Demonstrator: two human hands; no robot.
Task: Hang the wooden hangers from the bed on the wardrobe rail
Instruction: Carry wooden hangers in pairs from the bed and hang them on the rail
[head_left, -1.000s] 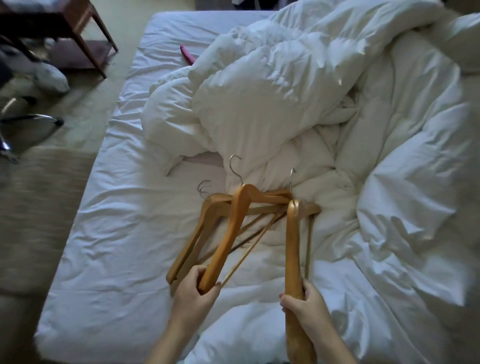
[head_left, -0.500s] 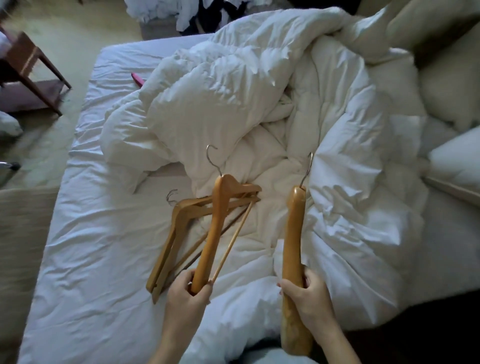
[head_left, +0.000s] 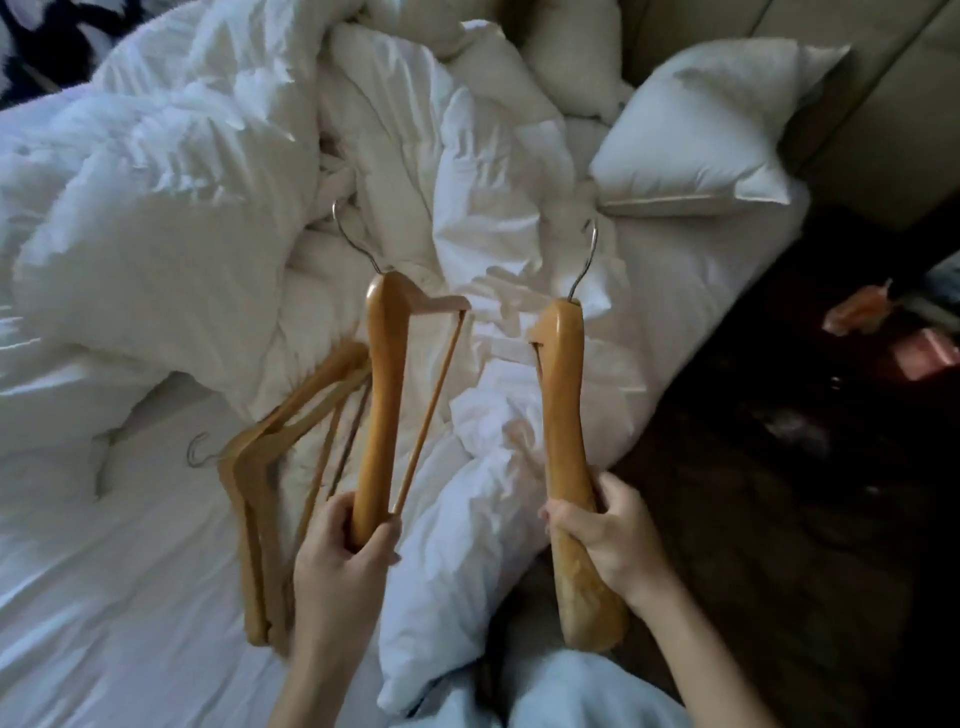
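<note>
My left hand (head_left: 340, 558) grips the lower end of a wooden hanger (head_left: 382, 395) with a thin crossbar, its metal hook pointing away from me over the duvet. My right hand (head_left: 605, 535) grips a thick wooden hanger (head_left: 563, 410) seen edge-on, hook up, held above the bed's right edge. Two more wooden hangers (head_left: 262, 499) lie stacked on the white sheet just left of my left hand, their hooks pointing left. No wardrobe rail is in view.
A crumpled white duvet (head_left: 218, 171) covers most of the bed (head_left: 119, 597). A white pillow (head_left: 711, 135) lies at the upper right against a beige headboard (head_left: 883, 119). Dark floor (head_left: 779, 493) with small pinkish items runs along the right.
Both hands have lifted their hangers apart from the pile and away from each other. The view has swung right, toward the pillow and the bed's right side.
</note>
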